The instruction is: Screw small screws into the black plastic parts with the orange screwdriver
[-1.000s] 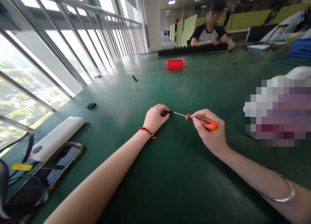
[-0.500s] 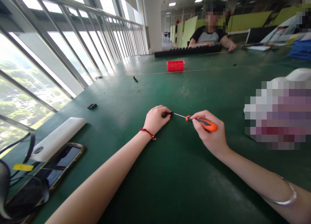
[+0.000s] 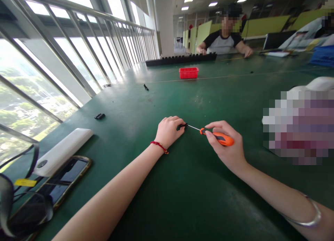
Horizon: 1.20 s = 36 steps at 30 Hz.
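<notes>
My left hand (image 3: 170,132) pinches a small black part (image 3: 183,125) between thumb and fingers, low over the green table (image 3: 167,192). What kind of part it is I cannot make out, since the fingers cover some of it. In my right hand (image 3: 227,148) is a screwdriver (image 3: 223,138) with an orange and dark grey handle. Its thin metal shaft points left, and the tip meets the black part at my left fingertips.
A red plastic bin (image 3: 188,73) stands farther back, before a long black toothed strip (image 3: 180,59) and a seated person (image 3: 224,42). Small black pieces (image 3: 99,116) lie to the left. Nearer are a white power bank (image 3: 64,152), a phone (image 3: 62,181) and cables.
The long black strip across the table has slid left, and the seated person's arms have spread apart. My hands keep nearly the same pose, with the screwdriver still at the black part.
</notes>
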{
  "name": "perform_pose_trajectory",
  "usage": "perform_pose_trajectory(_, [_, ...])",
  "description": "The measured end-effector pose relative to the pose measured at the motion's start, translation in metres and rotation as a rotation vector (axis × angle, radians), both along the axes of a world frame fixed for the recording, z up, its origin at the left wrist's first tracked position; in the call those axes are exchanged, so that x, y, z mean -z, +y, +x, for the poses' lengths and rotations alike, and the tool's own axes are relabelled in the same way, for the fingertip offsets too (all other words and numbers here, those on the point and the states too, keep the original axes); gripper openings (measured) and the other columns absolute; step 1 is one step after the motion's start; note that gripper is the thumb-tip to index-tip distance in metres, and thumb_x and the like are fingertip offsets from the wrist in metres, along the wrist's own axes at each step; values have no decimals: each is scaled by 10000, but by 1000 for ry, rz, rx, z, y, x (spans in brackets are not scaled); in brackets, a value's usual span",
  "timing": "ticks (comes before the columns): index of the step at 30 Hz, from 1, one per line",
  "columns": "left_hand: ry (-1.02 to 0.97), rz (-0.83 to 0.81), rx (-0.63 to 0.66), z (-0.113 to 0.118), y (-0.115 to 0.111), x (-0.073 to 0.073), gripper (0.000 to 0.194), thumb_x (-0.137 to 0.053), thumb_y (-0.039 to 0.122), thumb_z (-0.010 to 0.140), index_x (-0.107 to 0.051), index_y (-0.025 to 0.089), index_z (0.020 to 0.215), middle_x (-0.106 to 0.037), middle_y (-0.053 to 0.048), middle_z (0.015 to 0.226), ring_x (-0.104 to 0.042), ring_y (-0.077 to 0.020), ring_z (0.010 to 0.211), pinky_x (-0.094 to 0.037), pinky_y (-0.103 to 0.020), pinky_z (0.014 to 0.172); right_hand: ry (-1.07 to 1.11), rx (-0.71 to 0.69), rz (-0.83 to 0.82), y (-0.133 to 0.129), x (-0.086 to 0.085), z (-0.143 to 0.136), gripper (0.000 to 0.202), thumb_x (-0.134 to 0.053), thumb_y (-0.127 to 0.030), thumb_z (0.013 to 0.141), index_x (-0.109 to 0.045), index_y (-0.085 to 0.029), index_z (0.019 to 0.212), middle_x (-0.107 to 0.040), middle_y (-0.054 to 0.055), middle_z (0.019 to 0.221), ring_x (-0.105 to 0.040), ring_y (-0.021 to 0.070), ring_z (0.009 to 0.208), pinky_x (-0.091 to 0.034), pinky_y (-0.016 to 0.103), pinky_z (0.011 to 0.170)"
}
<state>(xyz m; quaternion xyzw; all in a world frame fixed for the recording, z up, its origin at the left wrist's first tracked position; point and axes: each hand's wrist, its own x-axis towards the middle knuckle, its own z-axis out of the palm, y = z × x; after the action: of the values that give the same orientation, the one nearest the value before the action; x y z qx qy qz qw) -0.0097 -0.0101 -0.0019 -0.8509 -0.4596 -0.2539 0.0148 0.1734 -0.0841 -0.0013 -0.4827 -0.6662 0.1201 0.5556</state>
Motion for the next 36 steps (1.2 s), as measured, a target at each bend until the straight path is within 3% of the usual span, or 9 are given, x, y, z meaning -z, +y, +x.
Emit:
perform_pose_trajectory(5, [19,18,-10,0,0,0,153,-559,223,795,-700,214,853,-708,-9,907,-620,-184,835,-452,-318,757,60,-25,92,1,-1,-1,334,-619,-187,721,-509,-227,1034,-524,-33,713,-539,141,629,-464,292,633])
perform_pose_trajectory(11, [7,13,-26,0,0,1,147,-562,218,791,-700,214,843,-708,-2,894,-615,-182,837,-453,-317,761,-65,-21,17,0,2,-1,123,-615,-247,768,-563,-231,879,-536,-37,596,-521,151,595,-438,301,615])
perform_pose_trajectory(17, [24,33,-44,0,0,1,136,-564,231,792,-695,215,825,-707,-4,862,-606,-189,820,-446,-324,749,-9,-49,125,0,-1,-1,399,-635,-189,705,-491,-215,1077,-528,-4,787,-550,162,701,-479,334,694])
perform_pose_trajectory(22, [32,44,-15,0,0,1,136,-566,226,790,-694,215,834,-704,0,872,-601,-184,820,-446,-322,755,-173,-34,113,-3,-3,-3,151,-625,-264,764,-551,-228,891,-502,-62,544,-499,138,546,-441,359,705])
perform_pose_trajectory(24, [33,43,-13,0,0,1,135,-566,217,787,-693,214,831,-704,1,875,-598,-182,820,-446,-321,753,-156,-15,122,-2,-2,-3,122,-611,-253,776,-559,-231,884,-555,-41,602,-528,147,593,-446,351,708])
perform_pose_trajectory(27, [30,39,-25,0,0,1,133,-562,211,784,-689,213,822,-704,1,871,-597,-183,823,-446,-319,749,-60,15,148,-1,-1,-2,287,-622,-220,739,-539,-224,1013,-587,5,786,-564,170,723,-467,336,706])
perform_pose_trajectory(29, [34,39,-23,0,0,1,130,-562,218,783,-686,212,822,-703,1,868,-597,-185,823,-446,-318,747,-35,15,143,0,0,-1,364,-631,-219,716,-516,-215,1061,-565,-1,779,-558,170,711,-469,341,708])
perform_pose_trajectory(33, [45,37,-11,0,0,1,133,-551,217,782,-678,209,821,-701,-4,871,-596,-187,821,-444,-321,749,-117,37,71,-2,-1,-2,170,-630,-296,751,-568,-232,896,-521,-40,576,-536,173,620,-444,360,700])
perform_pose_trajectory(36, [47,26,-17,0,0,1,133,-543,206,780,-671,210,816,-702,-7,866,-596,-188,824,-442,-322,750,-89,34,83,-2,0,-2,152,-616,-274,765,-572,-238,906,-569,-18,662,-556,177,661,-452,360,708])
